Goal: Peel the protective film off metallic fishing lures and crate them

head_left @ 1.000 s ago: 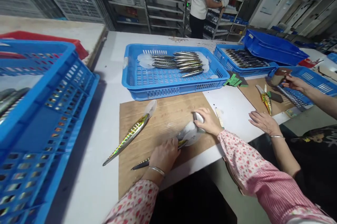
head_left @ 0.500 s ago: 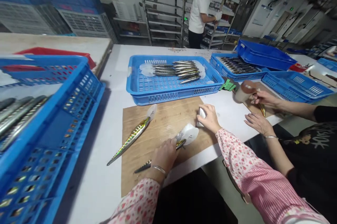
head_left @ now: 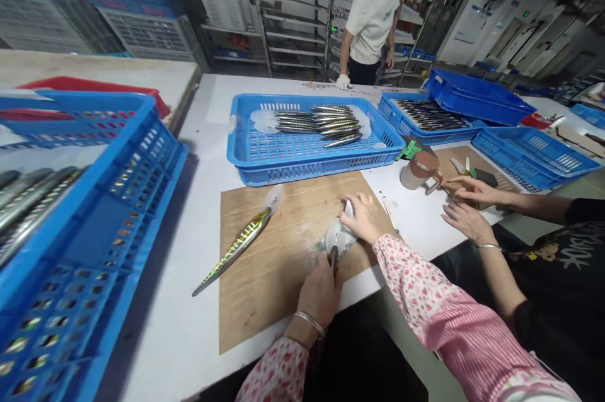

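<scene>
My left hand (head_left: 319, 295) is closed around a fishing lure, its clear rounded lip (head_left: 334, 235) pointing away from me over the cardboard sheet (head_left: 288, 301). Most of that lure's body is hidden by my fingers. Pinched in my right hand (head_left: 362, 219) is a small whitish piece (head_left: 348, 208), right beside the lip; its kind is not clear. Under the lip lies something greyish and crumpled that I cannot make out. Another lure (head_left: 239, 244), silver and gold with a clear lip, rests diagonally across the cardboard's left edge.
A shallow blue basket (head_left: 314, 172) holding several lures stands behind the cardboard. A tall blue crate (head_left: 155, 200) is on the left. To the right are a lidded cup (head_left: 418, 170) and a co-worker's hands (head_left: 467, 222). Another person (head_left: 371, 24) stands across the table.
My left hand has moved right and turned the lure so its lip points away from me. My right hand has come left to the lip. The co-worker's cup now stands on the table.
</scene>
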Demonstrator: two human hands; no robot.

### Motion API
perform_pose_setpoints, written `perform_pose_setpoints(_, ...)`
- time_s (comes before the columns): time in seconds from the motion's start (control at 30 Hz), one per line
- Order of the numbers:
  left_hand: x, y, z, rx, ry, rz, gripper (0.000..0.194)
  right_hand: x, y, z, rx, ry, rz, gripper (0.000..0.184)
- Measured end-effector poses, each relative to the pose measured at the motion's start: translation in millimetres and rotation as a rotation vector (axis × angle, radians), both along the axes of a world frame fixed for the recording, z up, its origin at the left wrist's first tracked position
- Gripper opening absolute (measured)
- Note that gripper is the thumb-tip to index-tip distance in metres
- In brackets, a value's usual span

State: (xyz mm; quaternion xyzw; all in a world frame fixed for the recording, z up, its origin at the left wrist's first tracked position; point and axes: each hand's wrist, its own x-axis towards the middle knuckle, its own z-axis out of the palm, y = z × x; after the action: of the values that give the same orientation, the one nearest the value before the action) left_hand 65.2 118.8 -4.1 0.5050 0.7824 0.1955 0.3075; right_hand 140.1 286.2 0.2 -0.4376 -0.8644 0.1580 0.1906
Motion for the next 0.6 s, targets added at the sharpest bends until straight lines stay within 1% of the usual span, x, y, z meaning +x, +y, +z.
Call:
perform_pose_setpoints(0.1,-2,0,3.2,-0.022,-0.034,-0.018,0.021,0,-10,0.4,-0.047,-0.051,0.127,0.043)
perform_pose_setpoints(0.13,-3,0,3.7,-0.015,-0.040,-0.020,0.019,-2,-10,1.5,-0.052,-0.063,0.136,0.042)
perform_pose_setpoints(0.17,-3,0,4.0,-0.006,-0.042,-0.019,0.019,-4,-8,2.9,-0.047,-0.077,0.110,0.041)
perform_pose_setpoints(0.27,-2,-1,3.8,0.009,-0.042,-0.003,0.019,-9,-3,7.9,0.014,-0.133,-0.039,0.038)
perform_pose_setpoints(0.3,-2,-1,3.6,0.010,-0.048,-0.001,0.019,-10,-4,9.0,0.032,-0.147,-0.052,0.039)
perform_pose_setpoints(0.37,-1,-1,3.4,0.011,-0.064,-0.005,0.020,-10,-7,10.2,0.027,-0.159,0.004,0.040)
perform_pose_setpoints(0.43,-1,-1,3.3,0.020,-0.069,-0.007,0.018,-9,-9,10.8,-0.019,-0.164,0.075,0.039)
perform_pose_setpoints(0.47,-1,-1,3.1,0.025,-0.068,-0.006,0.018,-9,-10,11.3,-0.035,-0.168,0.079,0.039)
perform_pose_setpoints(0.6,-2,-1,2.7,0.033,-0.067,0.006,0.016,-12,-9,16.0,0.018,-0.202,-0.043,0.038)
